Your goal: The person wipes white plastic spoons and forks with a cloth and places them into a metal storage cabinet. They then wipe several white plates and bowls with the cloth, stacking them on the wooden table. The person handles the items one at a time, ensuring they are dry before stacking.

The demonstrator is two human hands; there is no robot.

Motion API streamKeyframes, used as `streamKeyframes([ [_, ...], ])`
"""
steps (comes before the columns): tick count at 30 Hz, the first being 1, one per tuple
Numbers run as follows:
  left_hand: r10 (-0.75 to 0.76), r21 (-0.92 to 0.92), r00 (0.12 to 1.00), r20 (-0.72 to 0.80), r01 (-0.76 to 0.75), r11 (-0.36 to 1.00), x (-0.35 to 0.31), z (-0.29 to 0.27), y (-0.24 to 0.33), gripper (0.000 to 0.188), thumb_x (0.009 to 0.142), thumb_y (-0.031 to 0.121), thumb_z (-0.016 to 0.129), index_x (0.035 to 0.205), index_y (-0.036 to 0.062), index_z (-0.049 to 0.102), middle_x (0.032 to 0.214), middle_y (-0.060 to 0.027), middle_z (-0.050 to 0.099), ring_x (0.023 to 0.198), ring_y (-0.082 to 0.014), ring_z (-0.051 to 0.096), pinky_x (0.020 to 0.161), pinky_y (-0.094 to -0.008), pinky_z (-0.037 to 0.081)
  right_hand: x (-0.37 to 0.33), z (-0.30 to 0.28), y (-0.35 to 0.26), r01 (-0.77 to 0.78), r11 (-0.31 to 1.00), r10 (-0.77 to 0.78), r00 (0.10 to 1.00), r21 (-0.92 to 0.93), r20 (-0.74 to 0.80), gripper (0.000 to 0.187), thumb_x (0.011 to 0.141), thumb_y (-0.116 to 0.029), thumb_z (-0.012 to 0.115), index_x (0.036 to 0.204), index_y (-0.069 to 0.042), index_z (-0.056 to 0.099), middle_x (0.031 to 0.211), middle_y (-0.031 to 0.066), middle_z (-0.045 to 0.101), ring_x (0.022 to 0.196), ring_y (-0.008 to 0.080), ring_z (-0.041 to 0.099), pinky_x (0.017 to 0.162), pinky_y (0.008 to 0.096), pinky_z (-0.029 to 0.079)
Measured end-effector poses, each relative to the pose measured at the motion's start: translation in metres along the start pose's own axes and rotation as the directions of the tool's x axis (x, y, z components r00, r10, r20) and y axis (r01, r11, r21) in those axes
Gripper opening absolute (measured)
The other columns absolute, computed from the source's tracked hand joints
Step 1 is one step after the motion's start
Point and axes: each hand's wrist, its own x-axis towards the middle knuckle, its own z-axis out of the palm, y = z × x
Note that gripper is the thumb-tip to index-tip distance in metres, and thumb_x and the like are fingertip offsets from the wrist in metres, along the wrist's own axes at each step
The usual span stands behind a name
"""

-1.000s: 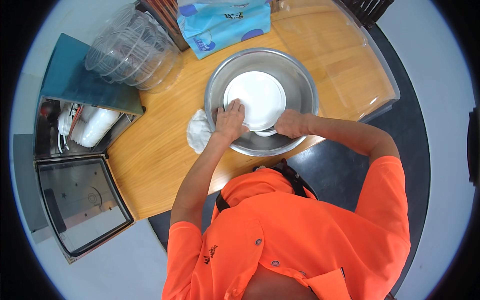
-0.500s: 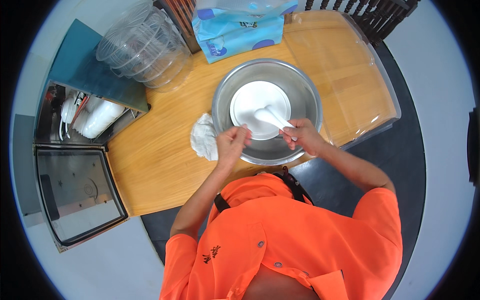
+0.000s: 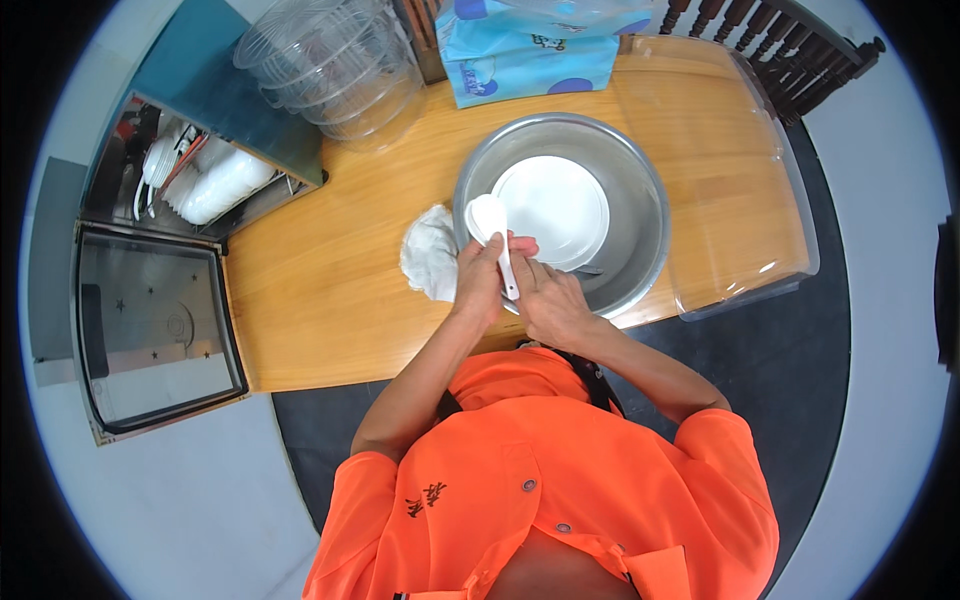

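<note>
A white soup spoon [image 3: 507,270] is held above the left side of the steel basin [image 3: 640,220], its bowl end up and its handle toward me. My left hand [image 3: 478,285] is closed around the handle, thumb on top. From the other side my right hand [image 3: 553,305] meets it, fingers against the handle and overlapping the left fingers; its fingertips are partly hidden. Inside the basin sits a round white dish [image 3: 555,210]. A dark narrow item beside the dish, under my right hand, is too covered to name. A crumpled white cloth [image 3: 428,252] lies left of the basin.
At the far left stands a teal cabinet [image 3: 235,90] holding white dishware, its glass door [image 3: 155,325] swung out. Clear stacked baskets [image 3: 340,75] and a blue tissue pack [image 3: 530,70] stand at the back. A transparent cover [image 3: 720,170] lies on the table's right.
The spoon has moved left and turned more upright, from my right hand alone to between both hands. My left hand has closed on it. The whole view has shifted slightly.
</note>
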Motion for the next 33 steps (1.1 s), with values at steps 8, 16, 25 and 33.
streamKeyframes([
  [8,0.214,0.087,0.967,-0.14,-0.203,0.975,-0.023,-0.109,0.069,0.019,0.09,0.014,0.058,0.101,-0.0005,0.053,0.078,-0.0138,0.064,0.054,-0.0164,0.058,0.047,-0.028,0.047,0.023,0.015,-0.031,0.078,0.953,-0.037,0.989,0.293,-0.143,0.036,0.075,0.004,0.053,0.11,0.002,0.052,0.097,0.0209,0.057,0.084,0.0375,0.06,0.068,0.0429,0.05],
  [16,0.032,-0.063,0.983,-0.181,-0.045,0.997,-0.044,-0.195,0.084,0.019,0.087,0.01,0.059,0.102,0.0033,0.052,0.077,-0.0136,0.063,0.049,-0.0152,0.052,0.039,-0.0256,0.04,0.077,0.154,-0.063,-0.103,0.946,0.184,0.951,-0.306,0.248,0.049,0.087,-0.013,0.043,0.135,-0.006,0.039,0.146,0.0303,0.019,0.129,0.0577,0.021,0.103,0.0589,0.029],
  [25,-0.065,-0.044,0.998,-0.003,0.065,0.997,-0.033,-0.261,0.104,0.017,0.083,0.0,0.052,0.1,-0.0003,0.052,0.077,-0.0157,0.063,0.05,-0.0155,0.055,0.038,-0.0276,0.043,0.106,0.157,-0.072,-0.305,0.769,0.432,0.895,0.562,-0.107,0.025,0.077,-0.013,0.065,0.1,-0.004,0.062,0.111,0.014,0.053,0.088,0.0266,0.059,0.075,0.0366,0.048],
  [33,-0.073,0.165,0.973,0.221,0.036,0.986,-0.043,-0.243,0.13,0.013,0.077,-0.004,0.049,0.087,0.0002,0.057,0.06,-0.0059,0.054,0.04,-0.0117,0.047,0.031,-0.025,0.033,0.134,0.148,-0.159,-0.068,0.904,0.19,0.948,0.421,-0.255,0.022,0.072,-0.001,0.063,0.093,-0.006,0.056,0.092,0.019,0.059,0.083,0.0387,0.058,0.069,0.041,0.047],
])
